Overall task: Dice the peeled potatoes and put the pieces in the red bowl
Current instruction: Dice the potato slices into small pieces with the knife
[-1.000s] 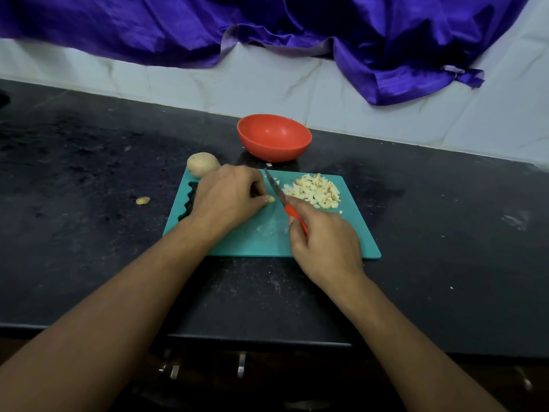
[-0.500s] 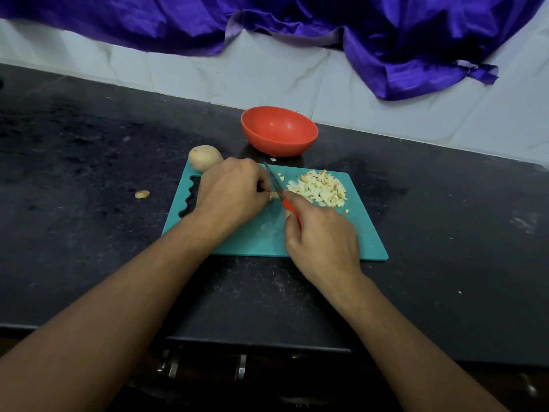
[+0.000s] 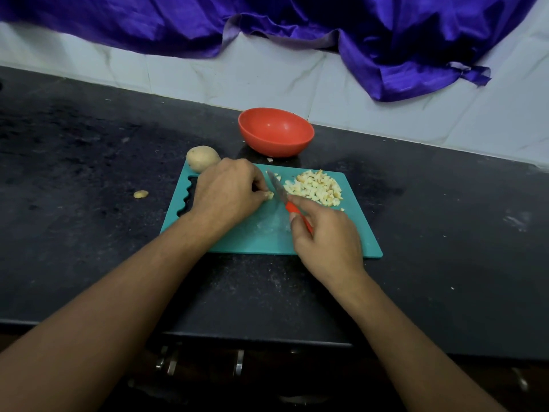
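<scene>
**Dicing on the teal board, pieces heaped beside the knife**

Black stone counter across the whole width, speckled and dusty. Behind it, white tiled wall, with a purple cloth draped over its upper part.

Teal cutting board flat on the counter near the front edge, wavy cut-out handle at its left end.

Left hand on the left half of the board, knuckles up, fingers curled down and pinching a small potato piece against the surface. Right hand on the right half, closed round the red handle of a knife, forefinger stretched along the top. Blade angled away toward the far edge, just to the right of the pinched piece; touching it or not, cannot tell.

Red bowl upright on the counter just past the far edge of the board, apart from it.

Heap of diced potato on the far right part of the board, just right of the blade, near the bowl but outside it. A few loose bits round the heap.

Whole potato at the far left corner of the board, partly hidden by the left hand.

Small pale scrap alone on the counter, left of the board.
</scene>
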